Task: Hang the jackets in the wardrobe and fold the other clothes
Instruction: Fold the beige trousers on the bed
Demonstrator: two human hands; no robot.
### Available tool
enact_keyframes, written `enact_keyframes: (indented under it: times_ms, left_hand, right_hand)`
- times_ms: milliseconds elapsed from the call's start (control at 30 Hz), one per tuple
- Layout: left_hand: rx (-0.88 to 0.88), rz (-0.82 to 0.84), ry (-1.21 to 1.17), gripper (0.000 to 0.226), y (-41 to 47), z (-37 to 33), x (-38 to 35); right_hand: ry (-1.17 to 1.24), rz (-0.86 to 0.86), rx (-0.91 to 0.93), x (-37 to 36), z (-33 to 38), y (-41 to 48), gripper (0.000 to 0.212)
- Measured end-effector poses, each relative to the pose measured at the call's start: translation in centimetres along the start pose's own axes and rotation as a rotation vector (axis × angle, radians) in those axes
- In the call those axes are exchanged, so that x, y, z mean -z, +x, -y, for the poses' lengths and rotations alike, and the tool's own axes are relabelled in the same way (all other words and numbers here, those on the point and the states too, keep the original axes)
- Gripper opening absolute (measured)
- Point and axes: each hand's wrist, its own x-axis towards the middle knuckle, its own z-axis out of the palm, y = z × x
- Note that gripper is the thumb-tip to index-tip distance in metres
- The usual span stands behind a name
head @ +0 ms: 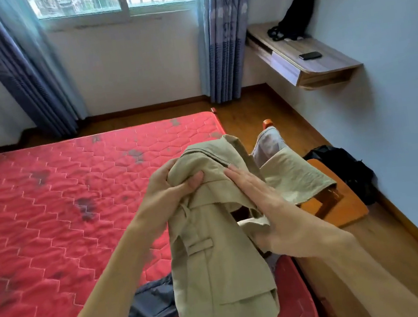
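1. Khaki woven trench-style jacket [216, 263], with a belt loop and a flap pocket showing, is held in the air above the near right corner of the red quilted mattress [49, 206], at 5 o'clock in view.
2. Its long axis runs 12 to 6, with the bunched collar end up and the hem hanging loose.
3. Left grip [171, 187], a bare hand, is clamped on the bunched top with the thumb over the fold.
4. Right grip [270, 211] sits at 3 o'clock of the left. Its fingers lie straight and flat on the cloth, pinching nothing; the thumb is hidden.
5. Judgement: the left carries the weight. The shoulders need finding before hanging. No wardrobe or hanger is in sight.
6. The cloth is matt, creased and limp, and would likely slump if released.
7. Dark grey thin garment [153, 306] lies on the mattress at 7 o'clock of the jacket. More khaki cloth [295, 173] drapes over an orange wooden stool [340, 194] at 2 o'clock; whether it is the same piece, I cannot tell.
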Motion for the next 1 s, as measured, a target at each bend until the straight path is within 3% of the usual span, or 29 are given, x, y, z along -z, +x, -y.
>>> enact_keyframes:
  times_ms: [67,200,267,333,433,500,600,767,933,1000]
  left_hand:
    - [0.114,0.038,-0.036,0.048,-1.3,-0.8,0.2]
    - [0.27,0.085,0.065,0.056,-4.7,-1.5,0.6]
    - [0.303,0.056,0.178,0.082,-6.7,-1.0,0.9]
    - [0.314,-0.004,0.188,0.111,-9.0,0.1,1.3]
    - [0.268,0.017,0.194,0.128,-13.2,1.5,1.1]
    - [0.226,0.056,0.229,0.121,-15.4,2.1,-0.1]
    - [0.142,-0.043,0.297,0.076,-16.9,4.1,-0.9]
    - [0.006,-0.238,0.407,0.096,-18.2,7.5,2.2]
    - [-0.129,-0.434,0.617,0.045,-20.0,8.4,11.0]
    - [-0.135,-0.51,0.695,0.038,-20.5,7.4,16.4]
  right_hand:
    - [-0.057,-0.115,0.054,-1.0,-0.2,0.0,0.101]
    - [-0.025,-0.525,0.087,-0.9,0.7,0.2,0.044]
    - [0.035,-0.646,0.028,0.6,2.3,1.2,0.023]
    - [0.004,-0.739,0.017,2.1,4.2,2.9,0.026]
    - [0.007,-0.672,0.116,2.3,7.2,5.3,0.022]
    - [0.072,-0.633,0.171,1.5,9.4,6.7,0.018]
    - [0.111,-0.646,0.231,0.7,12.7,8.4,0.017]
    - [0.041,-0.691,0.32,0.4,16.9,10.5,0.02]
    - [-0.079,-0.737,0.322,0.1,20.2,12.2,0.024]
    - [-0.106,-0.726,0.294,-0.3,21.3,12.9,0.024]
